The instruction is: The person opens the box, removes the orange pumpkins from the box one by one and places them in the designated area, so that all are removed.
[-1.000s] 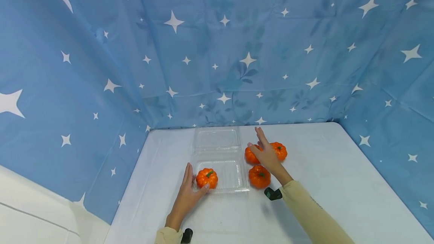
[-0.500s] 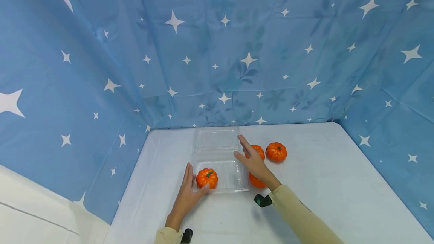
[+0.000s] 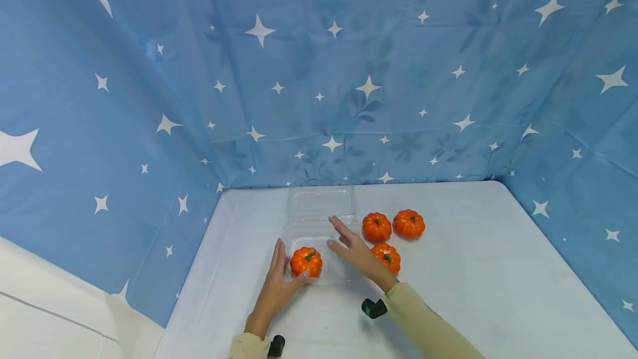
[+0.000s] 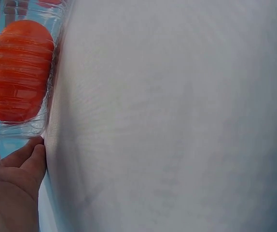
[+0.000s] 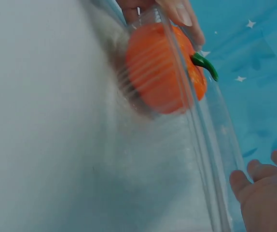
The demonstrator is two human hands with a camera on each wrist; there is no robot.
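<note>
A clear plastic clamshell box [image 3: 344,270] lies with its lid [image 3: 321,204] folded back. One small orange pumpkin [image 3: 306,262] with a green stem sits in its left part, seen through the wall in the left wrist view. My left hand [image 3: 275,287] rests at the box's front left corner, fingers straight along the side and thumb by the front rim. Over the box's right part hovers my right hand [image 3: 356,254], fingers extended, holding nothing. Right of the box are three more pumpkins: one at the back [image 3: 376,227], one farther right [image 3: 409,224], and one partly behind my right hand [image 3: 387,258].
Everything stands on a white table [image 3: 478,270]. A blue curtain [image 3: 319,71] with white stars hangs along its back and sides. Each wrist carries a small black device, such as the one by the right sleeve [image 3: 374,308].
My right hand has moved left and toward me, from above the loose pumpkins to above the box, uncovering the back pumpkins. My left hand has stayed at the box corner.
</note>
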